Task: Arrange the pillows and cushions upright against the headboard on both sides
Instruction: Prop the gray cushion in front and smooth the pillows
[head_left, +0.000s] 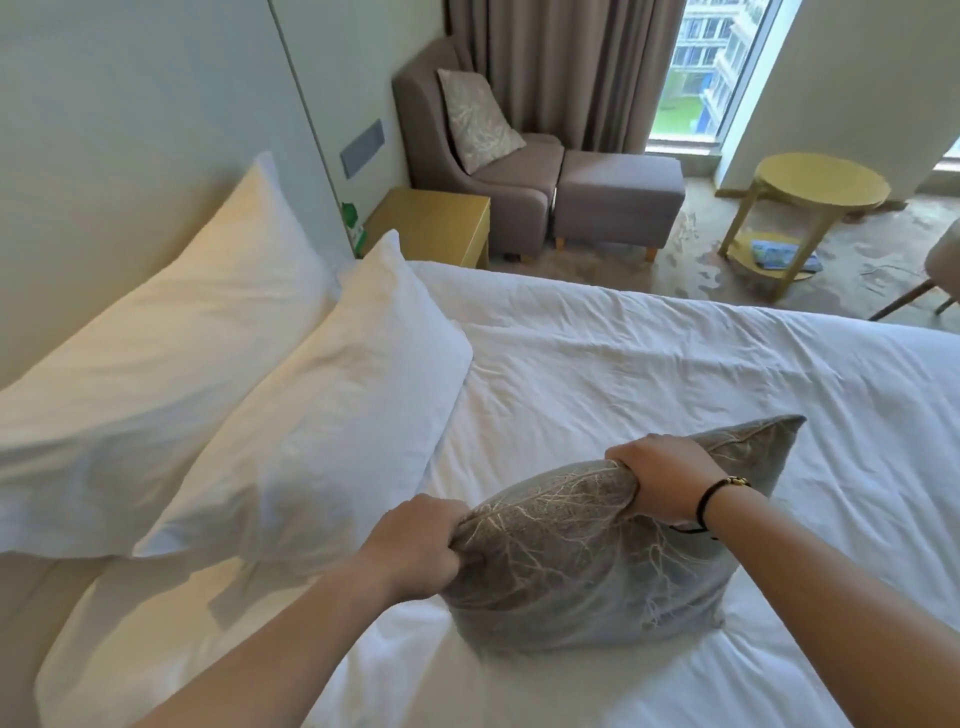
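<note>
A grey cushion (587, 561) with a gold branch pattern stands on the white bed (649, 364), near its front. My left hand (415, 545) grips the cushion's top left edge, and my right hand (665, 478) grips its top edge further right. Two white pillows lean one in front of the other toward the headboard (130, 130) at the left: the rear pillow (156, 338) rests against it, the front pillow (322, 415) leans on the rear one.
A wooden nightstand (436, 223) stands past the bed's far side. Behind it are a grey armchair (483, 171) with a patterned cushion (480, 119) and a grey footstool (618, 202). A round yellow side table (810, 197) stands near the window.
</note>
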